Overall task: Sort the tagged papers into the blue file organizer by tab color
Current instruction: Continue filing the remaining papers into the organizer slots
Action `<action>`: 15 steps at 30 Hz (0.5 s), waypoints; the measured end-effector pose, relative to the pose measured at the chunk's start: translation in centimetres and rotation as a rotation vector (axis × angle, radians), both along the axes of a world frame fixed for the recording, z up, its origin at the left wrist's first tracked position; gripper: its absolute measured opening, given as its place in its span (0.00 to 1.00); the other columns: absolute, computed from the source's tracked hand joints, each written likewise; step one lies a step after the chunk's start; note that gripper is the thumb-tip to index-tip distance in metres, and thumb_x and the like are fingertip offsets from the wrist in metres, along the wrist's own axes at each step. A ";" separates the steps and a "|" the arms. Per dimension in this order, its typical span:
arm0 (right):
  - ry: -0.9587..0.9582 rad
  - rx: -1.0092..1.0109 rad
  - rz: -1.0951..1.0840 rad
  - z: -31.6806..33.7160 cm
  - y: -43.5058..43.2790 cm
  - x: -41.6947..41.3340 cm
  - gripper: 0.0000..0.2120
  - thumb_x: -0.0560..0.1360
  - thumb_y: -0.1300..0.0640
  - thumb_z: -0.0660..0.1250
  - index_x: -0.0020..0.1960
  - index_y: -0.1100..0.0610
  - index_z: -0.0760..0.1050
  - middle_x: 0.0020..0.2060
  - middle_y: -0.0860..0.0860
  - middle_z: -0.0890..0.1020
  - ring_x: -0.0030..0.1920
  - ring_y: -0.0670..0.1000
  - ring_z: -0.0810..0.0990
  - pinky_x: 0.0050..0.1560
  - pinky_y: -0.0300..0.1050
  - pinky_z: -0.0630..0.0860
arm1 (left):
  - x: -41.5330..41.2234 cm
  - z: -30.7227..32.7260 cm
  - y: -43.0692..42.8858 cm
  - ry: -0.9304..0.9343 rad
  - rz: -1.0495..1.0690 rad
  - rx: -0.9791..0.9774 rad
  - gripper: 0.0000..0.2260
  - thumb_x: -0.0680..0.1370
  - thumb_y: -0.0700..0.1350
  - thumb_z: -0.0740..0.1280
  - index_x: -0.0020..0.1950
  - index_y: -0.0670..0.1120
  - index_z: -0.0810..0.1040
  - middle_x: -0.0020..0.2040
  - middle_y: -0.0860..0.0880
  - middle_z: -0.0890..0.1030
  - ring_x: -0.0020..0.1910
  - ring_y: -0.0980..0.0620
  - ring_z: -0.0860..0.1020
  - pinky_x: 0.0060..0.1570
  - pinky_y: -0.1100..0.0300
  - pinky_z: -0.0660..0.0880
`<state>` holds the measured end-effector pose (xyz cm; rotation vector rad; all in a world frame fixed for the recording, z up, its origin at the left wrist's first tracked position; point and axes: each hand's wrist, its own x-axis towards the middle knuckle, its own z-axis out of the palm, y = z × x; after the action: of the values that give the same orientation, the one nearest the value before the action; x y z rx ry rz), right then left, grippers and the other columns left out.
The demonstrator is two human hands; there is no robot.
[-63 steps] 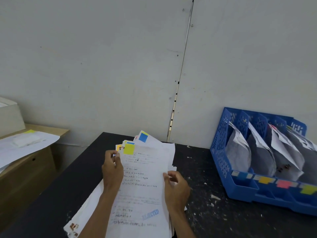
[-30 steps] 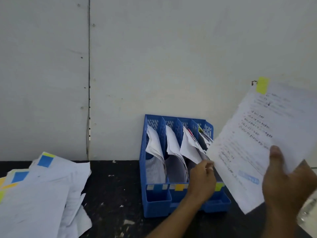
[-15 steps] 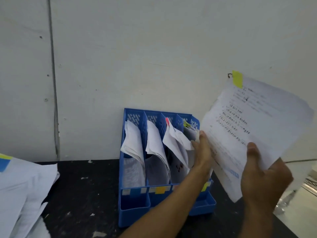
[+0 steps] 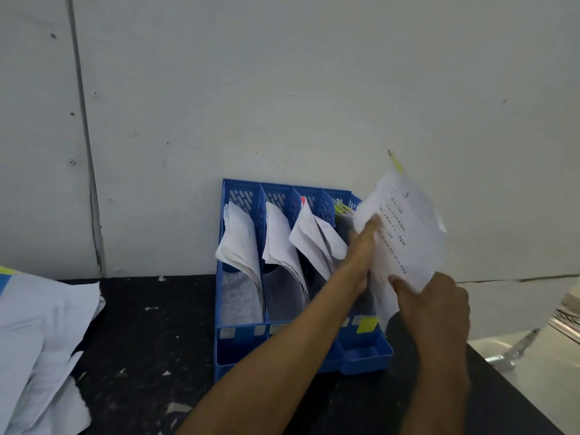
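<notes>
Just beyond both hands, a pale panelled wall (image 4: pixel 282 89) is filling most of the view. Beneath the forearms, a black, paint-flecked counter (image 4: pixel 147 334) is stretching away to the left. Well to the left of the left hand, a loose pile of white papers (image 4: pixel 40 324) is lying on the counter, with blue and yellow tabs peeking out at its far edge. Directly ahead of and under the left hand, the blue file organizer (image 4: pixel 238 343) is standing against the wall, its slots holding slumped white sheets, and the left forearm is crossing over its front. The right hand (image 4: pixel 436 306) is gripping the yellow-tabbed sheet (image 4: pixel 405 227) by its lower edge, thumb lying across the printed face. It is holding the sheet tilted over the organizer slot nearest that hand. The left hand (image 4: pixel 362 246), fingers straight and together, is reaching into that same slot, lying between the sheet's left edge and the papers there. Above the left hand's fingertips, the yellow tab (image 4: pixel 397 163) is sticking up from the sheet's top corner. Just below the right hand's thumb, a yellow label (image 4: pixel 367 324) is showing on the organizer's front.
</notes>
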<state>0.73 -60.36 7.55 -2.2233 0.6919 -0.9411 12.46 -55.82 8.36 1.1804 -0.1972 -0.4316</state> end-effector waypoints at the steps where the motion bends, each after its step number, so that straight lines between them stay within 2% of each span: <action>1: -0.001 -0.004 0.006 -0.2 0.1 0.1 0.23 0.73 0.50 0.73 0.59 0.66 0.76 0.51 0.64 0.80 0.46 0.60 0.78 0.43 0.48 0.73 | -0.3 -0.2 -0.4 -0.016 0.019 0.075 0.38 0.76 0.64 0.61 0.79 0.51 0.49 0.71 0.45 0.71 0.62 0.45 0.75 0.65 0.47 0.72; 2: -0.011 -0.002 0.017 -0.5 0.1 0.3 0.21 0.73 0.51 0.73 0.57 0.66 0.77 0.49 0.64 0.81 0.42 0.57 0.76 0.41 0.45 0.71 | -0.3 -0.6 -0.9 -0.051 0.058 0.145 0.38 0.78 0.62 0.59 0.79 0.52 0.42 0.75 0.45 0.66 0.65 0.44 0.72 0.66 0.46 0.70; 3: -0.035 -0.011 0.027 -0.6 0.2 0.4 0.18 0.73 0.53 0.73 0.54 0.67 0.78 0.47 0.63 0.82 0.39 0.55 0.75 0.41 0.44 0.71 | -0.6 -0.8 -1.1 -0.084 0.090 0.204 0.37 0.80 0.60 0.58 0.79 0.53 0.38 0.77 0.45 0.61 0.69 0.42 0.69 0.69 0.45 0.67; 6: -0.192 -0.076 0.027 -1.1 0.2 1.3 0.13 0.75 0.55 0.71 0.49 0.66 0.80 0.41 0.59 0.83 0.37 0.56 0.77 0.42 0.42 0.70 | -0.9 -1.5 -1.1 -0.129 0.140 0.201 0.35 0.79 0.62 0.55 0.78 0.54 0.37 0.79 0.46 0.53 0.75 0.42 0.59 0.73 0.44 0.60; 8: -0.319 -0.064 0.020 -1.1 0.7 2.0 0.12 0.76 0.54 0.69 0.48 0.64 0.80 0.40 0.56 0.83 0.40 0.56 0.80 0.45 0.42 0.73 | -1.3 -1.4 -0.9 -0.148 0.135 0.104 0.35 0.77 0.66 0.54 0.78 0.57 0.42 0.78 0.47 0.57 0.74 0.44 0.62 0.72 0.44 0.62; 10: -0.404 0.009 0.053 -1.6 1.0 2.6 0.13 0.76 0.55 0.69 0.48 0.66 0.80 0.40 0.57 0.83 0.39 0.53 0.81 0.41 0.36 0.74 | -1.1 -1.4 -0.6 -0.159 0.163 0.003 0.31 0.78 0.65 0.54 0.77 0.56 0.49 0.75 0.49 0.63 0.70 0.46 0.68 0.69 0.46 0.67; 11: -0.421 0.022 0.072 -2.1 1.1 3.0 0.13 0.76 0.56 0.69 0.47 0.68 0.80 0.39 0.58 0.82 0.37 0.53 0.80 0.39 0.36 0.75 | -1.1 -1.4 -0.6 -0.149 0.160 0.022 0.30 0.79 0.65 0.54 0.77 0.56 0.49 0.74 0.50 0.64 0.70 0.45 0.67 0.69 0.45 0.67; 13: -0.412 -0.007 0.100 -3.5 1.2 3.7 0.09 0.76 0.62 0.69 0.44 0.69 0.79 0.35 0.58 0.81 0.34 0.55 0.81 0.36 0.39 0.77 | 0.1 -2.8 -1.3 -0.105 0.134 0.058 0.39 0.73 0.73 0.55 0.78 0.58 0.46 0.75 0.49 0.63 0.71 0.45 0.67 0.69 0.44 0.66; 14: -0.395 -0.033 0.100 -3.8 1.5 3.8 0.05 0.75 0.65 0.68 0.42 0.67 0.79 0.32 0.57 0.79 0.33 0.55 0.81 0.34 0.36 0.75 | 0.5 -3.3 -1.5 -0.056 0.095 0.089 0.44 0.70 0.76 0.56 0.78 0.54 0.48 0.72 0.47 0.68 0.68 0.48 0.71 0.67 0.48 0.70; 15: -0.409 -0.047 0.090 -4.1 1.7 4.0 0.05 0.75 0.67 0.67 0.41 0.65 0.78 0.31 0.54 0.78 0.31 0.52 0.80 0.33 0.30 0.70 | 0.6 -3.6 -1.3 -0.004 0.046 0.122 0.42 0.73 0.73 0.57 0.76 0.45 0.57 0.64 0.44 0.75 0.60 0.53 0.77 0.60 0.58 0.75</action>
<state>4.71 -58.67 3.41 -1.9918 0.3818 -1.3233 13.01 -57.16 4.81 1.3033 -0.1485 -0.4054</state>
